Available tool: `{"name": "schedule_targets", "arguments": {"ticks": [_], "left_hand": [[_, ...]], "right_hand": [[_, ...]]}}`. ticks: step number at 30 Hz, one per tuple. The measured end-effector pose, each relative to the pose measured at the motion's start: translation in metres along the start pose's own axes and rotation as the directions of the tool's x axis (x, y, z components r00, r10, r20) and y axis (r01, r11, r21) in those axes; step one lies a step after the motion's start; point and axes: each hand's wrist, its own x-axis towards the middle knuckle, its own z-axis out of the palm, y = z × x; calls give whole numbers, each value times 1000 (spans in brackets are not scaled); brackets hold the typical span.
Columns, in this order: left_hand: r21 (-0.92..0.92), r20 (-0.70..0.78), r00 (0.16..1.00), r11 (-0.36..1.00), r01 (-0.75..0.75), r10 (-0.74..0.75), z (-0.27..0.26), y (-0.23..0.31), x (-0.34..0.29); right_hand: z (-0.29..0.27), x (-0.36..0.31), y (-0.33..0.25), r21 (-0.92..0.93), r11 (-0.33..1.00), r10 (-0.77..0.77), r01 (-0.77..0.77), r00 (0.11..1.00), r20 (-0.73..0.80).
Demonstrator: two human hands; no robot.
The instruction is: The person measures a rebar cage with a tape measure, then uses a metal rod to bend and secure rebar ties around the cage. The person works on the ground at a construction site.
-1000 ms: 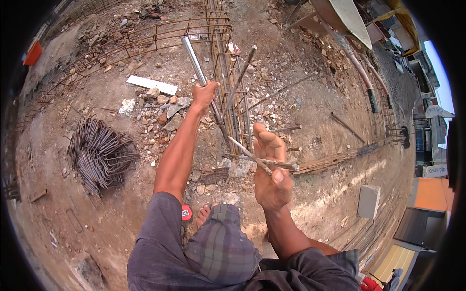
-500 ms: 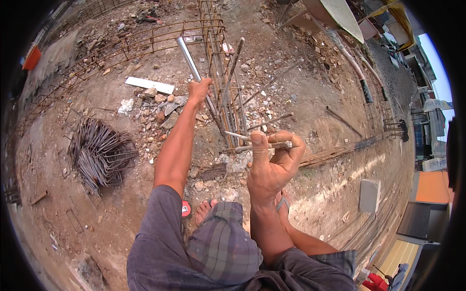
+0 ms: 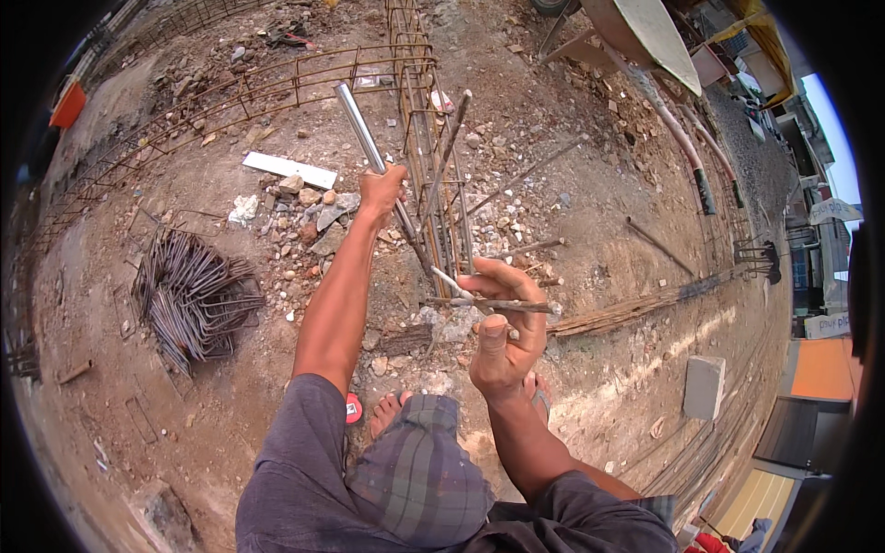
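My left hand (image 3: 382, 191) is closed around a shiny metal pipe (image 3: 359, 124), tilted with its upper end far and left. Below the fist a darker bar (image 3: 411, 239) runs down to a thin pale rod (image 3: 448, 279). My right hand (image 3: 510, 334) is open beside it, thumb apart from the curved fingers. A rusty steel bar (image 3: 507, 305) crosses in front of its palm; whether the fingers touch it is unclear. Other rebar ends (image 3: 451, 138) stick up around a long rebar cage (image 3: 401, 55) on the ground.
A bundle of bent steel stirrups (image 3: 194, 300) lies at the left. Stones (image 3: 323, 210) and a white strip (image 3: 290, 170) lie near the cage. A wheelbarrow (image 3: 656, 41) stands far right, a concrete block (image 3: 704, 388) nearer. A wooden plank (image 3: 608, 311) stretches right. My feet (image 3: 387, 414) are close below.
My right thumb has come away from the rod and dropped lower, and the fingers have opened. My left hand keeps its grip on the pipe. The view has shifted slightly.
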Motion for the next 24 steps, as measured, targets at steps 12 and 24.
{"name": "schedule_targets", "arguments": {"ticks": [12, 24], "left_hand": [[20, -11, 1000, 999, 29, -29, -8, -6, 16], [10, -18, 1000, 1000, 25, -24, -10, -3, 16]], "right_hand": [[5, -21, -15, -370, 921, -209, 126, 959, -193], [-6, 7, -9, -253, 966, -74, 59, 996, -50]]}}
